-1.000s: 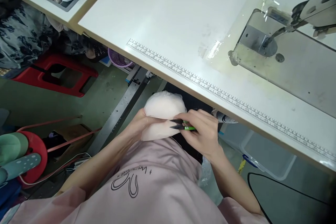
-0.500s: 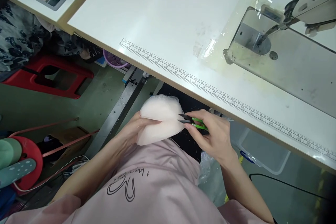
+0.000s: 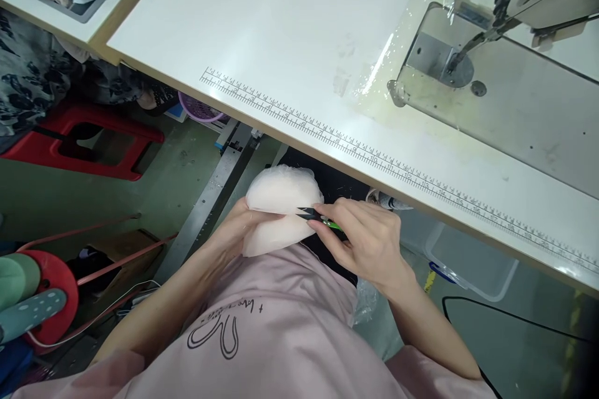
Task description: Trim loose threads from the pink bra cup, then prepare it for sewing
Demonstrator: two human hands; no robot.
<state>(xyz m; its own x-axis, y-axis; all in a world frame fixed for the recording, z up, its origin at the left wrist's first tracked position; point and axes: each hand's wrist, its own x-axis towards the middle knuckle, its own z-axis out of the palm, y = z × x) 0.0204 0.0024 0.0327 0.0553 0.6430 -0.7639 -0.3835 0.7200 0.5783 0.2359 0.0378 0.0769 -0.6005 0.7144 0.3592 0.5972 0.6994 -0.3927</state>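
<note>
Over my lap, my left hand (image 3: 238, 226) grips a pair of pale, rounded cups like bra pads (image 3: 284, 190), joined at a fold in the middle. Its thumb lies in the fold and the other fingers are hidden beneath. My right hand (image 3: 362, 234) pinches green-handled thread snips (image 3: 309, 214) with dark blades. The blades point left, over the fold between the two cups, and their tips are close together. Whether they touch the fabric or a thread I cannot tell.
A white sewing table (image 3: 271, 25) with a printed ruler along its edge lies ahead. On its right stands a sewing machine (image 3: 538, 6). A red stool (image 3: 93, 140) and another person's patterned clothing (image 3: 28, 75) are at left. A clear plastic bin (image 3: 468, 262) sits below the table.
My right hand has moved left, bringing the snips further over the cups. The snips' blades have closed together. The left hand keeps its hold, and the whole view has shifted slightly.
</note>
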